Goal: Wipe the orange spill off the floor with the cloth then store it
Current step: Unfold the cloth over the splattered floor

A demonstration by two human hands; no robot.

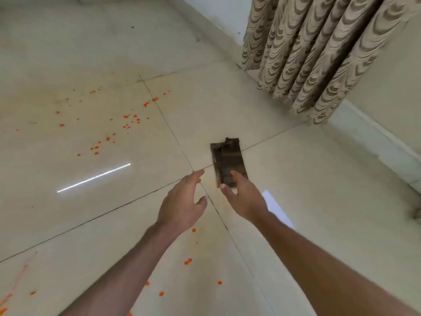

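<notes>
A folded dark brown cloth (229, 159) lies flat on the pale tiled floor, just right of a tile joint. My right hand (245, 198) reaches its near end, with fingertips over the cloth's near edge and the thumb at its near left corner, fingers apart and not closed on it. My left hand (183, 202) hovers open just left of the cloth, holding nothing. Orange spill drops (127, 120) are scattered over the tile to the left. More orange drops (188, 261) lie under my forearms, and an orange smear (6, 299) marks the bottom left.
A patterned beige curtain (319, 53) hangs to the floor at the upper right. A white skirting board (376, 144) runs along the right wall. Light glare streaks (93, 177) show on the glossy tiles.
</notes>
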